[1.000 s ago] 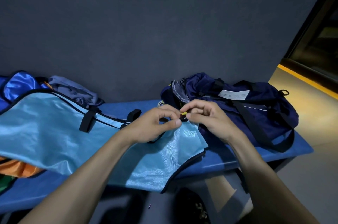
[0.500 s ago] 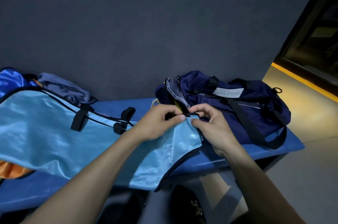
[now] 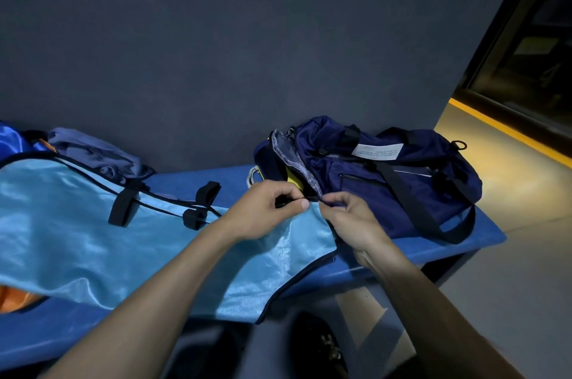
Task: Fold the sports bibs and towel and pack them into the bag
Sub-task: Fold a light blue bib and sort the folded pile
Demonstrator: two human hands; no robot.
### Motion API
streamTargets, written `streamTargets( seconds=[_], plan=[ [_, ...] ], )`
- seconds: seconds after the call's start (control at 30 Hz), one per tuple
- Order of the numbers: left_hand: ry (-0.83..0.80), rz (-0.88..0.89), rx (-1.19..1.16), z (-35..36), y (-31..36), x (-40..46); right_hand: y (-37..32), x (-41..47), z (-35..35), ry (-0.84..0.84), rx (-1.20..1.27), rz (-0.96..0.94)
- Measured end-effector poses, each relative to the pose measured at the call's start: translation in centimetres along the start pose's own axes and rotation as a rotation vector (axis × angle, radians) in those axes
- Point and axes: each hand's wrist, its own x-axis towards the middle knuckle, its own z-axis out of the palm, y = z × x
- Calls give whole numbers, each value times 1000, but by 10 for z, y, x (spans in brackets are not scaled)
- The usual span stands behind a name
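A light blue sports bib [image 3: 77, 230] with black trim and black straps lies spread across the blue bench [image 3: 483, 239]. My left hand [image 3: 263, 211] pinches the bib's black-edged right end between thumb and fingers. My right hand [image 3: 349, 221] pinches the same edge just to the right, fingers curled. Both hands sit right in front of the navy duffel bag [image 3: 387, 180], whose left end gapes open with a grey lining and something yellow inside. A grey-blue folded cloth [image 3: 96, 152] lies at the back left against the wall.
A shiny dark blue bib [image 3: 12, 140] and an orange bib [image 3: 15, 298] peek out at the far left under the light blue one. A dark wall stands behind the bench. A shoe [image 3: 322, 347] shows on the floor below, and a yellow-edged step [image 3: 507, 134] runs at right.
Both hands have stayed together at the bib's right end, shifting their pinch along the black edge. The view has drifted slightly, so the bench and bag sit a little differently.
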Motion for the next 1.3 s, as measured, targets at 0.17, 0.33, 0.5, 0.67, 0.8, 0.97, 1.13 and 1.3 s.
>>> streamTargets(
  seconds=[0.17, 0.33, 0.5, 0.67, 0.8, 0.97, 1.13, 1.3],
  plan=[
    [43, -3, 21, 2, 0, 5, 1, -5, -2, 6, 30, -265],
    [109, 45, 126, 11, -1, 11, 2, -9, -2, 37, 9, -369],
    [147, 106, 215, 19, -4, 17, 7, -7, 0, 67, 188, -280],
    [219, 143, 227, 28, -6, 22, 10, -10, 1, 49, 147, -289],
    [142, 111, 260, 31, -12, 18, 12, -5, -4, 139, 91, -269],
    [-39, 54, 409, 25, -21, 10, 13, -9, -10, 147, 168, -230],
    [-80, 88, 317, 30, -16, 9, 19, -13, -10, 115, 154, -152],
    [68, 137, 496, 22, -12, -4, 36, 0, -7, 208, -78, -142]
  ],
)
